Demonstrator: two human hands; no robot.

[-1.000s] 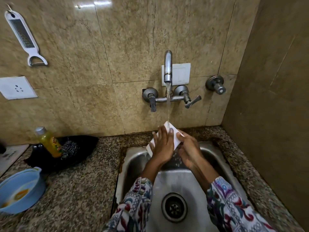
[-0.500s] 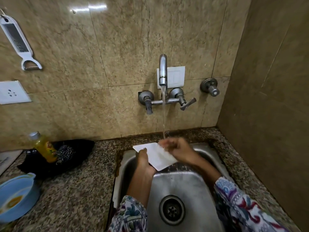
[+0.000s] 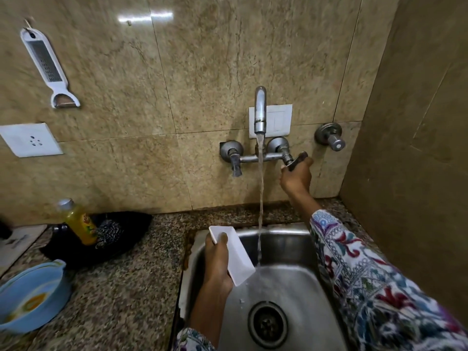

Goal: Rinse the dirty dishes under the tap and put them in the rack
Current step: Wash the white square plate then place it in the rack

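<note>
A small white rectangular dish [image 3: 239,257] is held over the left side of the steel sink [image 3: 286,287], with my left hand [image 3: 217,264] shut on its left edge. It sits just left of the water stream, tilted. Water runs from the wall tap [image 3: 260,110] into the sink. My right hand [image 3: 296,176] is raised to the wall and grips the tap's right lever handle [image 3: 297,159]. No rack is in view.
On the speckled granite counter [image 3: 121,295] to the left stand a blue bowl [image 3: 30,297] with yellow residue, a yellow bottle [image 3: 78,221] and a steel scrubber [image 3: 109,233] on a black tray. A grater [image 3: 46,64] and a socket [image 3: 30,139] are on the wall. A side wall closes the right.
My right hand left the white dish and rose to the tap's right handle. My left hand now holds the dish alone, lowered and shifted left of the stream.
</note>
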